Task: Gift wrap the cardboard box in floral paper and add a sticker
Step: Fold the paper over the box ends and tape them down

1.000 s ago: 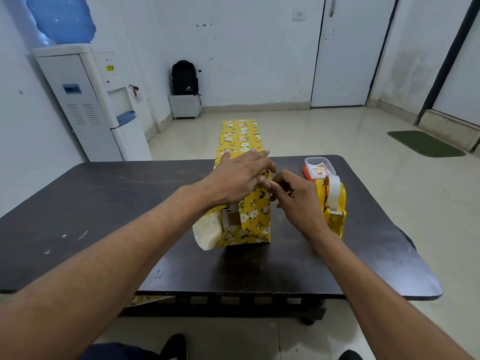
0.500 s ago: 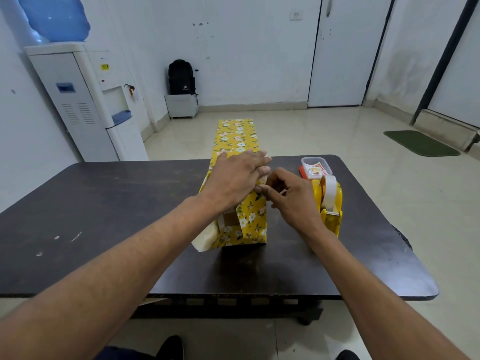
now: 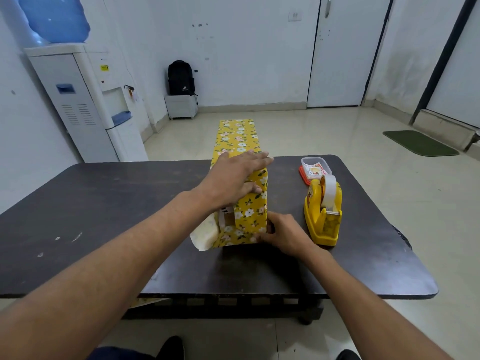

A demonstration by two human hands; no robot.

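Observation:
A long cardboard box (image 3: 225, 218) stands on the dark table (image 3: 104, 203), mostly covered in yellow floral paper (image 3: 237, 137). At the near end bare cardboard shows, and a loose paper flap hangs out at the lower left with its pale underside up. My left hand (image 3: 237, 178) lies flat on top of the box with fingers straight, thumb down the near face. My right hand (image 3: 281, 233) is at the box's lower right near corner, its fingertips on the paper there. A clear container of stickers (image 3: 314, 167) sits at the far right.
A yellow tape dispenser (image 3: 323, 213) stands just right of the box, close to my right hand. Behind the table are a water dispenser (image 3: 85, 105), a black backpack (image 3: 181, 77) on a white stand, and a door. The table's right edge is chipped.
My right hand has dropped from the box's top right edge, beside my left fingers, to the lower right near corner. My left hand stays flat on top.

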